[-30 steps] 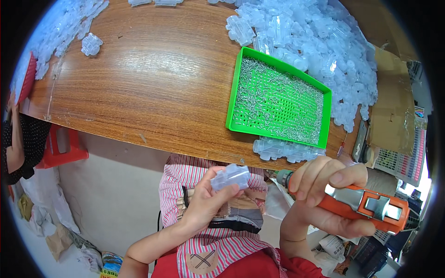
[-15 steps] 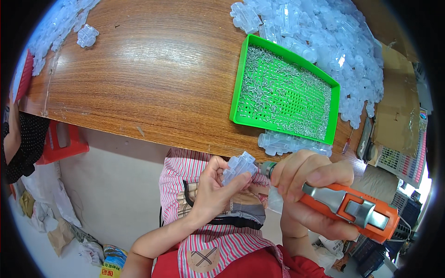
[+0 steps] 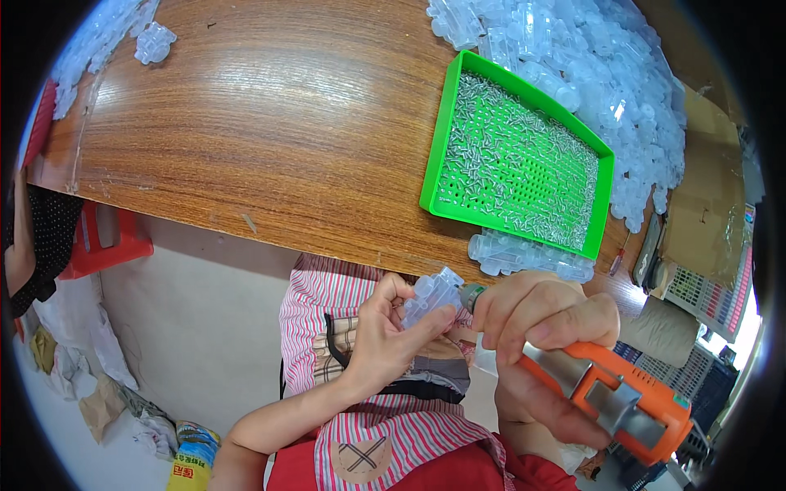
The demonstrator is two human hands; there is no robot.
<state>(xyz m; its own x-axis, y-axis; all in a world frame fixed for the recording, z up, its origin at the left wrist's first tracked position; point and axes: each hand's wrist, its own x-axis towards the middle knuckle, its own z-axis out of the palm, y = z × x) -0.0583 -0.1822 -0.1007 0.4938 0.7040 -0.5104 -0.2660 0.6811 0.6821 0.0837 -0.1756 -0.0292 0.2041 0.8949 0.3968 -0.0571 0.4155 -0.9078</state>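
Note:
My left hand pinches a clear plastic fitting with several short tubes, held just off the table's near edge above my lap. My right hand is wrapped round an orange and silver power screwdriver. Its green-grey nose points left, close against the fitting's right side. Whether the bit touches a screw there is hidden. Beyond my hands, a green tray holds many small silver screws.
A large heap of clear fittings lies behind the tray, with a few more at its near side. A small screwdriver and cardboard are at right. Left, a person's arm shows near a red stool.
The orange screwdriver's rear end has dipped and swung toward me. Both hands and the fitting have shifted slightly right in view; the tray also appears farther right as the view moved.

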